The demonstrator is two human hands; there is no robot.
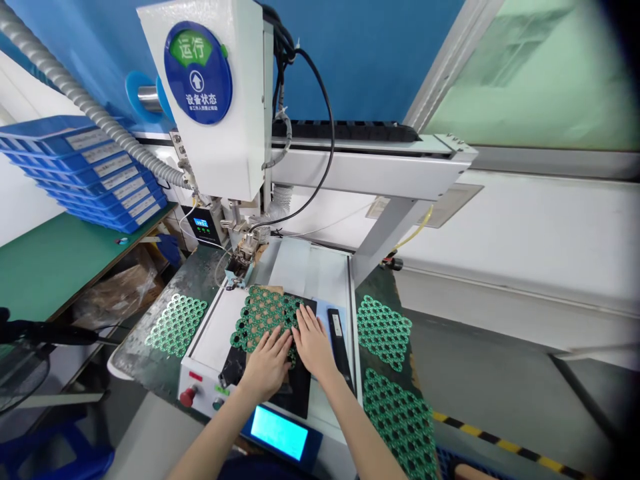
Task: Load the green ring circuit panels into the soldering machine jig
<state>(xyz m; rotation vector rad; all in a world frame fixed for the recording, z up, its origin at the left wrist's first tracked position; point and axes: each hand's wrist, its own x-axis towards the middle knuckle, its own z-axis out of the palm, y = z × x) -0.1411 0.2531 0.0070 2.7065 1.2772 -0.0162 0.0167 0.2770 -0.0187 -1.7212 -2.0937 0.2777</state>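
Observation:
My left hand (269,363) and my right hand (313,341) lie flat, fingers spread, side by side on a green panel of ring-shaped circuit boards (260,310). The panel rests on a black fixture plate (305,393) on the white bed of a benchtop machine (213,330). Neither hand grips anything; both press down on the near edge of the panel. The machine's tool head (245,257) hangs just past the panel's far left corner.
Further green ring panels lie to the left (176,323) and in two stacks to the right (384,330) (403,420). A red button (187,397) and a lit blue screen (279,432) sit at the front. Blue trays (85,170) are stacked at far left.

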